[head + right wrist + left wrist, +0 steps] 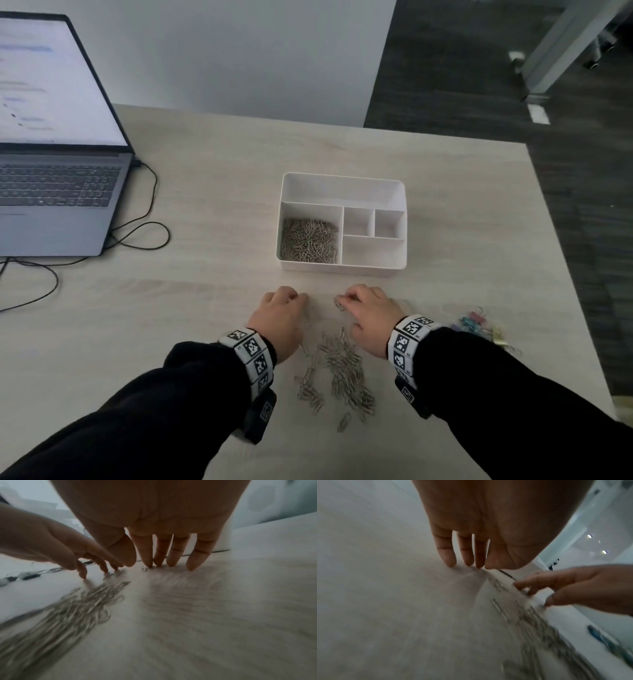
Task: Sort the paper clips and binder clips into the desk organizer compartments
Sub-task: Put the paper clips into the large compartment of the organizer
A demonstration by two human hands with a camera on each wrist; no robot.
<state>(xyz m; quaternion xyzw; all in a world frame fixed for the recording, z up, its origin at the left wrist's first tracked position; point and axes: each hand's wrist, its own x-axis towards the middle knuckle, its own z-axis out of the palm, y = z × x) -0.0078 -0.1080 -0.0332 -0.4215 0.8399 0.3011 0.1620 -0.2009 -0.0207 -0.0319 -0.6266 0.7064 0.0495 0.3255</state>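
Your light is dim and even; soft shadows pool under the fingers on the worktop. Both wrist views smear below the fingers.

Two hands, left and right, on one bench. Ahead of both hands, one white desk organizer with five compartments: one long at the far side, one large at the left, two small and one wide at the right. Two heaps of silver paper clips, too many and too tangled to count: one heap in the organizer in the large left compartment, one loose heap between the wrists. One small cluster of coloured binder clips just right of the right hand, number unclear. One laptop and one black cable far left of the left hand.
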